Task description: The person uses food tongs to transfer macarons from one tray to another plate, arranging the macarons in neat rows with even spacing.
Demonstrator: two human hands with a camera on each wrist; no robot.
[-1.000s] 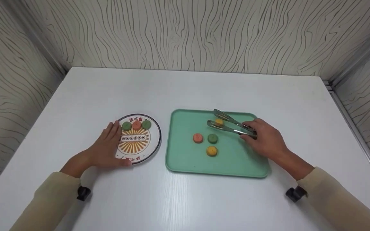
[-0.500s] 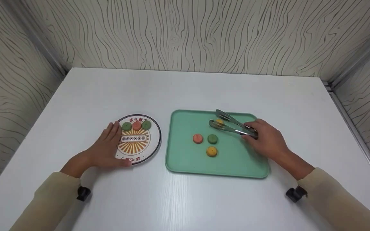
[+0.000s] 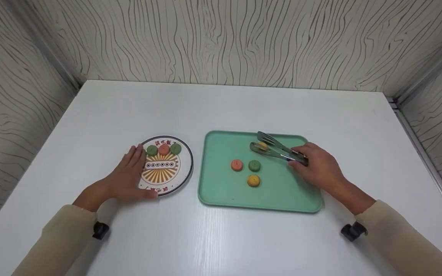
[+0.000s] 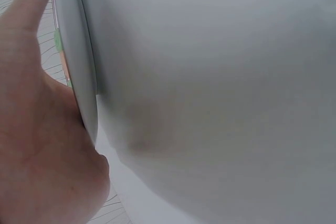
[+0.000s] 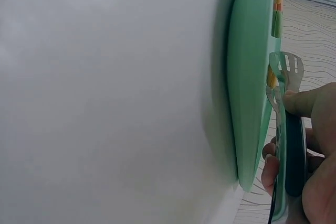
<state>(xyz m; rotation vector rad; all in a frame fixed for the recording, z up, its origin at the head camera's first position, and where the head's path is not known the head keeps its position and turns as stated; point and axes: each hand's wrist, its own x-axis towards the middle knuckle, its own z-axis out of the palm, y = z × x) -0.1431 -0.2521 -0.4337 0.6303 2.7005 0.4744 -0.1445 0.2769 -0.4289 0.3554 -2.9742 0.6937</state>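
Observation:
My left hand (image 3: 127, 178) rests along the left rim of a round patterned plate (image 3: 182, 174), fingers straight and thumb at its lower edge. Two green macarons and an orange-pink macaron (image 3: 164, 150) sit in a row on the plate's upper part. My right hand (image 3: 319, 165) grips metal tongs (image 3: 274, 155) by their dark handles. The tongs' spread tips straddle a yellow macaron (image 3: 263, 146) near the back of a green tray (image 3: 221, 191). Also on the tray lie a pink macaron (image 3: 236, 165), a green macaron (image 3: 254, 165) and a second yellow macaron (image 3: 253, 180).
The white table (image 3: 159, 237) bears the plate at left and the tray at right, with a narrow gap between them. Wood-grain patterned panels (image 3: 213, 42) stand behind and at both sides. A dark wrist-camera mount (image 3: 100, 230) sits on each sleeve.
The tongs have shifted slightly to the right around the back yellow macaron, and their tips have come a little closer together. My left hand has stayed at the plate.

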